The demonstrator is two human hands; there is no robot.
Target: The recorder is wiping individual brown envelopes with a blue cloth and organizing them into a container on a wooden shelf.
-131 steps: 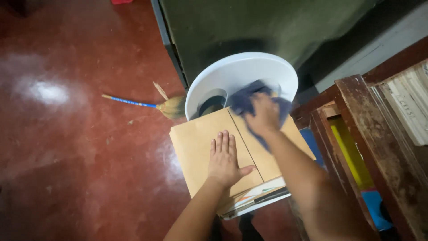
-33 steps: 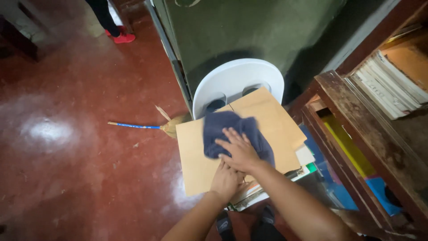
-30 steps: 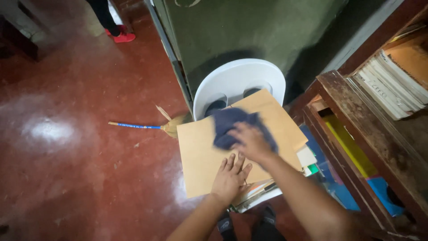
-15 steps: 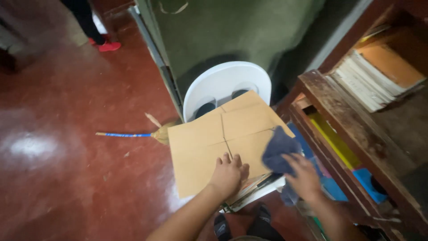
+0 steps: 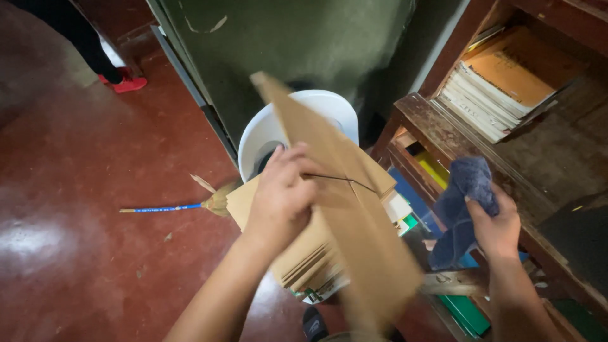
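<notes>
Red floor, tan folder [image 5: 342,209] lifted, motion-blurred

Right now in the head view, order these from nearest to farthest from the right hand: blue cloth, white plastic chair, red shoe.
1. blue cloth, held in the right hand.
2. white plastic chair, centre, behind the cardboard.
3. red shoe, far upper left on the floor.

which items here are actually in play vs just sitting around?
In play:
left hand lifting the brown folder
right hand holding the blue cloth
folder stack on the white chair

Sitting around:
broom on the red floor
shelf books
green cabinet
</notes>
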